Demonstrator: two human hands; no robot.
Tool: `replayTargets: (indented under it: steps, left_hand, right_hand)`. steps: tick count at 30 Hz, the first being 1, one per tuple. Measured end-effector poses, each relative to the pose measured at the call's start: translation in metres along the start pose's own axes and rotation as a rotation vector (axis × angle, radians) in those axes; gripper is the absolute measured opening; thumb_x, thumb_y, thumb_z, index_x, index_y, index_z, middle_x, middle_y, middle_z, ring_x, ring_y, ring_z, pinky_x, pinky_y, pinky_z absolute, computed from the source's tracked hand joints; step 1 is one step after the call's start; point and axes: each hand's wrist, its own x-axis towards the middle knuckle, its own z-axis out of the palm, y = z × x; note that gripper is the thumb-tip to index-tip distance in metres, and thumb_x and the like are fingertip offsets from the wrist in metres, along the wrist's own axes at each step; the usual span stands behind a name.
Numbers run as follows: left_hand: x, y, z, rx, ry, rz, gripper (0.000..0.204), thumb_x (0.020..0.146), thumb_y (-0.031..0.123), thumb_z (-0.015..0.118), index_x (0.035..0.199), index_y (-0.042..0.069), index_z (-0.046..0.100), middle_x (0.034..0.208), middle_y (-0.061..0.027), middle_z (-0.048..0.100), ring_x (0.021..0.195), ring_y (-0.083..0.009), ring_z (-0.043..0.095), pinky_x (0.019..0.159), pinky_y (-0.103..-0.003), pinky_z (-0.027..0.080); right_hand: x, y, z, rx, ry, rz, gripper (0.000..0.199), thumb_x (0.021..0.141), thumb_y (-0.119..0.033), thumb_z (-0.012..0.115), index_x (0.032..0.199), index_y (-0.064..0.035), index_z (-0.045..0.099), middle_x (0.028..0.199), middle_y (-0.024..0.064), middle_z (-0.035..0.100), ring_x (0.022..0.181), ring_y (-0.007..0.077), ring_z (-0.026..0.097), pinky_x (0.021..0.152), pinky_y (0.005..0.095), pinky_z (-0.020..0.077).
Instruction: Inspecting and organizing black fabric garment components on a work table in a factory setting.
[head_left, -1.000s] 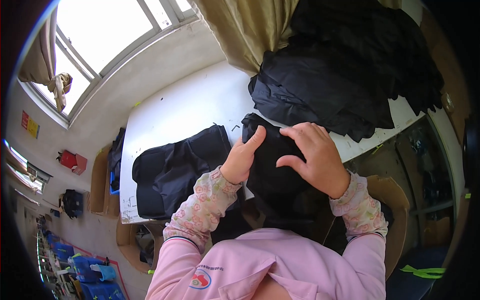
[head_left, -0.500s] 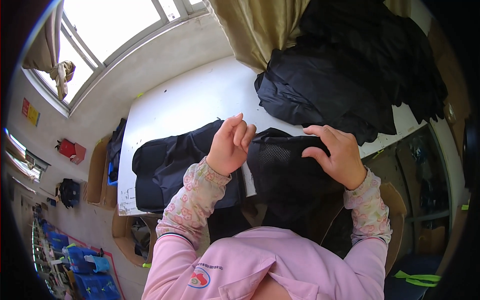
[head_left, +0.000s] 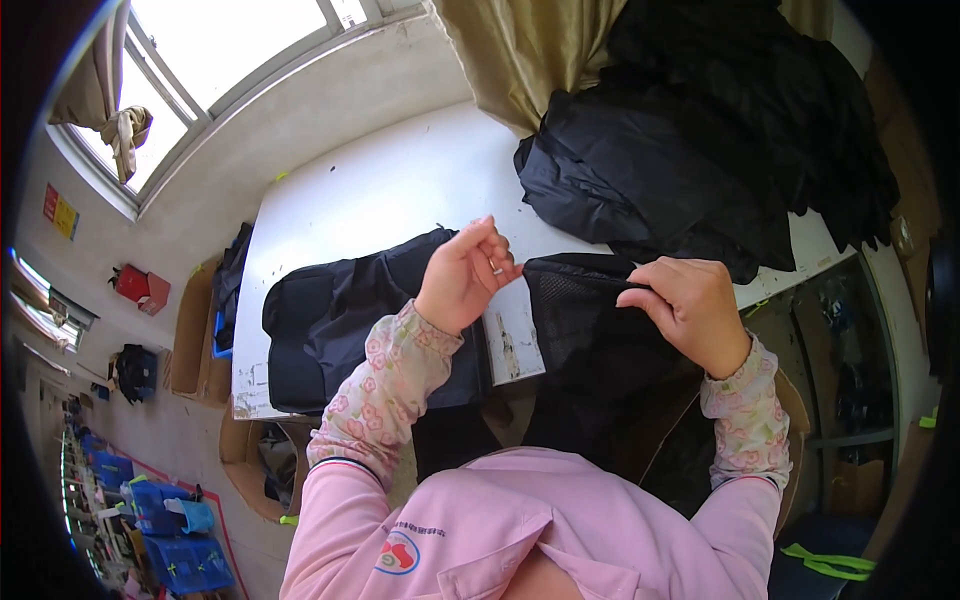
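Note:
A black fabric piece with a mesh panel hangs over the front edge of the white table. My right hand pinches its upper edge between thumb and fingers. My left hand is raised beside the piece's upper left corner with fingers curled together; whatever they hold, if anything, cannot be made out. The little finger is near that corner. Left of it, flat on the table and partly under my left forearm, lies folded black fabric.
A large heap of black fabric covers the table's far right, below a gold curtain. Cardboard boxes stand at the table's left side. Blue bins are at the lower left. A window is at the upper left.
The mesh piece has shifted right, widening the gap to the folded fabric, and its top edge is straighter. My right hand has moved slightly right and closed on that edge.

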Motion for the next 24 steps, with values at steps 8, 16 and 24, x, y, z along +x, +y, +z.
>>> replayTargets:
  steps: [8, 16, 24]
  left_hand:
    - [-0.026, -0.044, -0.034, 0.957, -0.052, 0.007, 0.029, 0.093, 0.022, 0.062, 0.115, 0.005, 0.052, 0.080, -0.0028, 0.057, 0.066, -0.0079, 0.053, 0.062, -0.022, 0.044]
    - [-0.061, -0.174, -0.020, 0.624, -0.137, -0.070, 0.101, 0.076, 0.009, 0.080, 0.149, 0.008, 0.010, 0.133, -0.0133, 0.043, 0.107, -0.0185, 0.056, 0.100, -0.031, 0.042]
    - [-0.020, -0.152, -0.018, -0.246, -0.051, 0.121, 0.041, 0.095, 0.027, 0.057, 0.132, 0.012, 0.050, 0.132, -0.0033, 0.055, 0.126, -0.0209, 0.047, 0.110, -0.040, 0.031]
  right_hand:
    - [0.050, 0.036, -0.042, 0.145, 0.228, 0.295, 0.019, 0.085, -0.016, 0.068, 0.081, 0.0019, 0.064, 0.061, 0.0094, 0.058, 0.052, 0.0115, 0.052, 0.050, 0.0278, 0.0385]
    - [0.096, 0.052, -0.063, 0.728, 0.190, 0.499, 0.026, 0.094, -0.030, 0.060, 0.093, -0.0045, 0.068, 0.081, -0.0074, 0.061, 0.073, 0.0015, 0.054, 0.069, 0.0164, 0.0405]
    - [0.088, 0.001, -0.044, 0.997, 0.383, 0.568, 0.028, 0.094, -0.027, 0.061, 0.097, 0.0001, 0.067, 0.087, -0.0019, 0.065, 0.075, 0.0042, 0.057, 0.067, 0.0187, 0.0440]
